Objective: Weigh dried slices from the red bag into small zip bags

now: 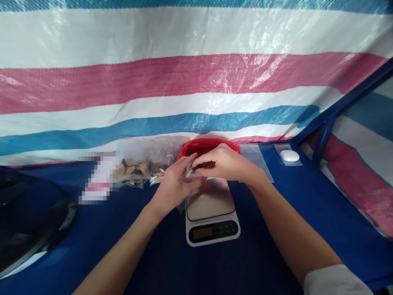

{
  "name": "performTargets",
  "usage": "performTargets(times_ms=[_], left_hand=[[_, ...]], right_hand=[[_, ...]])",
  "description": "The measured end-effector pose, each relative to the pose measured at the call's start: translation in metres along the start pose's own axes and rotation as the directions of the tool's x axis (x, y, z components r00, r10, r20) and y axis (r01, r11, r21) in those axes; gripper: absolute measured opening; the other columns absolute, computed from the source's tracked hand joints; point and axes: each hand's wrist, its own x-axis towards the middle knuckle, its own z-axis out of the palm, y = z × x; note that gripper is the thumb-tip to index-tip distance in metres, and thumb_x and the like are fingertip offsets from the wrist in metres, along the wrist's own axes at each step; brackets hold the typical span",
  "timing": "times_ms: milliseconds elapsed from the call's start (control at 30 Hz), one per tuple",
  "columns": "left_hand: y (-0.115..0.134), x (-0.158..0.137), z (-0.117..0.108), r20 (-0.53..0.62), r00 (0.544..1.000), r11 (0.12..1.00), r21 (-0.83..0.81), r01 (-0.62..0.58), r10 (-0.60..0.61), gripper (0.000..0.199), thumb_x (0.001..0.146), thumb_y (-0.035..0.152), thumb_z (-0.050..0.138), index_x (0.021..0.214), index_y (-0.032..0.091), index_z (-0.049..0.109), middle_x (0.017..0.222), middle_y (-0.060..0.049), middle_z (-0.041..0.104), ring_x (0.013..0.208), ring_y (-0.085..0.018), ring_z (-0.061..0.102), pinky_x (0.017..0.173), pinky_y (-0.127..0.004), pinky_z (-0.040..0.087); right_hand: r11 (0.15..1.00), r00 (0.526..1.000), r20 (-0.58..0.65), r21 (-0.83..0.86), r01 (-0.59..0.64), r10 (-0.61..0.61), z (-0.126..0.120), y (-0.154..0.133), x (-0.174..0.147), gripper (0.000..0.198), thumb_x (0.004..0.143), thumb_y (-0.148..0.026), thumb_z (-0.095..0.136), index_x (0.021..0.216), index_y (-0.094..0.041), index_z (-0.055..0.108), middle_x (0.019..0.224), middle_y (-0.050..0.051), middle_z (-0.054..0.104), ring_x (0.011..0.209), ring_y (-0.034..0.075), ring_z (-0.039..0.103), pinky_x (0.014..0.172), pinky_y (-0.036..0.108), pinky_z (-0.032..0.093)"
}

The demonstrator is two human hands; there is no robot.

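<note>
My left hand (178, 180) is closed around a small clear plastic container (190, 173), held above the back part of a white kitchen scale (211, 200). At the container's mouth, the fingers of my right hand (222, 162) are pinched together. Something dark brown shows by those fingertips, too small and shaded to name. Directly behind both hands stands a red plastic bag (210, 144) with its rim spread wide, its lower part hidden by them. The scale's display looks dark.
Left of the hands lie clear bags of brown dried pieces (133, 170) and a blurred-out packet (100, 180). A black rounded object (33, 217) occupies the left edge. At right are a flat clear bag (256, 157) and a white oval item (289, 155). Striped sheeting (184, 78) hangs behind the blue table.
</note>
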Motion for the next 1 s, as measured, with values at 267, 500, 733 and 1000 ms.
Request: performTargets(times_ms=[267, 500, 733, 1000], left_hand=[[-0.001, 0.001, -0.002, 0.012, 1.000, 1.000, -0.009, 0.005, -0.005, 0.053, 0.080, 0.032, 0.077, 0.130, 0.020, 0.065, 0.122, -0.011, 0.072, 0.110, -0.030, 0.069, 0.099, -0.048, 0.055], [-0.001, 0.000, -0.003, -0.019, 0.999, 1.000, -0.012, 0.029, -0.029, 0.060, 0.080, 0.040, 0.078, 0.134, 0.021, 0.062, 0.126, -0.013, 0.071, 0.116, -0.034, 0.067, 0.100, -0.053, 0.054], [-0.004, 0.001, -0.001, -0.032, 0.999, 1.000, 0.016, -0.009, 0.010, 0.060, 0.077, 0.032, 0.078, 0.132, 0.017, 0.063, 0.123, -0.014, 0.072, 0.113, -0.034, 0.069, 0.100, -0.051, 0.054], [0.006, -0.002, 0.002, -0.048, 0.996, 0.992, 0.105, -0.064, 0.070, 0.052, 0.084, 0.032, 0.073, 0.132, 0.018, 0.062, 0.125, -0.013, 0.069, 0.115, -0.030, 0.067, 0.102, -0.045, 0.054]], right_hand=[[0.996, 0.998, 0.027, 0.065, 0.054, -0.056, 0.003, -0.001, 0.003, 0.016, 0.089, -0.016, 0.065, 0.088, -0.024, 0.079, 0.085, -0.003, 0.076, 0.071, 0.013, 0.063, 0.070, 0.024, 0.047], [0.972, 1.000, -0.001, 0.234, -0.008, 0.008, 0.002, 0.001, -0.001, 0.016, 0.091, -0.029, 0.067, 0.100, -0.029, 0.081, 0.098, -0.004, 0.079, 0.084, 0.015, 0.070, 0.073, 0.021, 0.053], [0.974, 0.999, 0.036, 0.224, -0.026, 0.019, 0.002, -0.004, -0.001, 0.013, 0.090, -0.027, 0.069, 0.093, -0.027, 0.082, 0.089, -0.004, 0.080, 0.078, 0.015, 0.070, 0.077, 0.023, 0.054], [0.956, 0.992, -0.122, 0.284, 0.071, -0.038, 0.000, 0.003, -0.008, 0.016, 0.089, -0.028, 0.069, 0.094, -0.021, 0.081, 0.091, 0.002, 0.080, 0.080, 0.017, 0.072, 0.075, 0.027, 0.054]])
